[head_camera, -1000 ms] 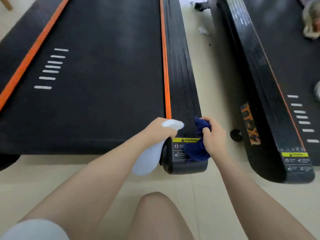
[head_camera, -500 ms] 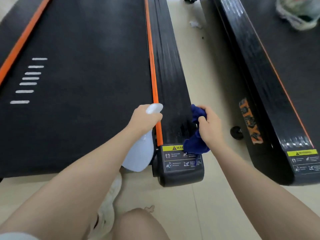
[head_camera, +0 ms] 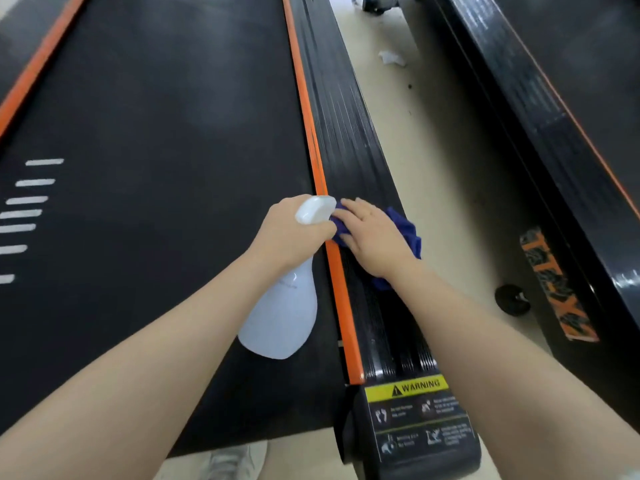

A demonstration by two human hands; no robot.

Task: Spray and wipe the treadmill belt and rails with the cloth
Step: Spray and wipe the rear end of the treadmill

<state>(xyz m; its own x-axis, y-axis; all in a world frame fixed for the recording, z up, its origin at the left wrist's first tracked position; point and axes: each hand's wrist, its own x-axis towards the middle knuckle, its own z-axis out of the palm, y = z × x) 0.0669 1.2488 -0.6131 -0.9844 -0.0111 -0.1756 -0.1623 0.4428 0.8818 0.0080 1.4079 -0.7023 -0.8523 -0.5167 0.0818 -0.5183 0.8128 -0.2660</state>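
Observation:
A black treadmill belt [head_camera: 156, 168] runs away from me, edged by an orange strip [head_camera: 313, 150] and a ribbed black right rail [head_camera: 346, 126]. My left hand [head_camera: 291, 233] grips the neck of a white spray bottle [head_camera: 280, 317], whose body hangs over the belt's right edge. My right hand [head_camera: 372, 237] lies flat with straight fingers on a dark blue cloth [head_camera: 405, 233], pressing it onto the right rail. Most of the cloth is hidden under the hand. The two hands nearly touch at the orange strip.
A second black treadmill [head_camera: 554, 140] lies parallel on the right, with a strip of beige floor [head_camera: 436, 161] between. A yellow warning label [head_camera: 408, 388] marks the near rail end. A crumpled white scrap [head_camera: 391, 58] lies on the floor farther ahead. My white shoe [head_camera: 232, 462] shows below.
Both hands moved forward along the right rail, away from its end cap. My right hand went from bunching the cloth in curled fingers to pressing it flat on the rail.

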